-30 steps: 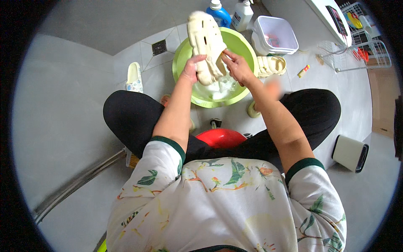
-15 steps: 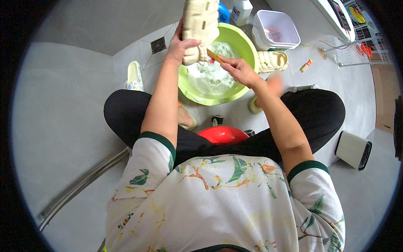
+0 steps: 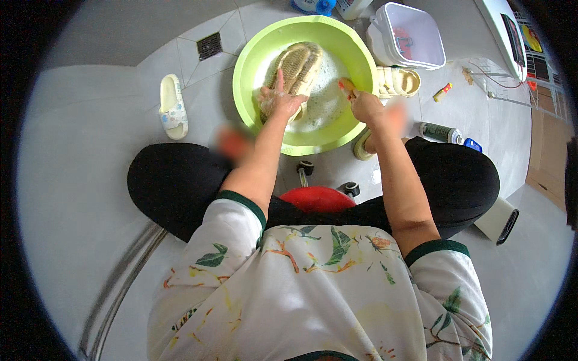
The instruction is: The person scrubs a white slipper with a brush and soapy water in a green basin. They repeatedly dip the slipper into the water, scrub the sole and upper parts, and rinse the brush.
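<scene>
W/ L hand [image 3: 280, 103], gripped shoe [image 3: 296, 63] nr its lower end, fingers spread over the sole, suds on the skin. Had shoe inside basin [image 3: 307, 147], in its L half, sole up, far end slanting to upper R. Couldn't tell if touching bottom. W/ R hand [image 3: 368, 108], grasped brush [image 3: 345, 86], holding it over R side of basin, apart from shoe; couldn't make out bristles. Had foamy water [image 3: 322, 111] in basin, showing mostly R of shoe.

Just R of basin, had 2nd shoe [image 3: 397, 82] on floor [image 3: 211, 90], next to tub [image 3: 424, 30] w/ sth red inside. To L, had slipper [image 3: 173, 108], white w/ bluish print, well apart from basin. Nr upper L, saw drain [image 3: 209, 46], dark & sq. At top edge, had blue bottle [image 3: 313, 6] & white bottle [image 3: 353, 7], both cut off. Further R, had yellow-red tube [image 3: 443, 91], plus can [image 3: 441, 132] on its side nr R knee [image 3: 457, 180]. Btwn legs, had red stool [image 3: 318, 200], partly hidden.
</scene>
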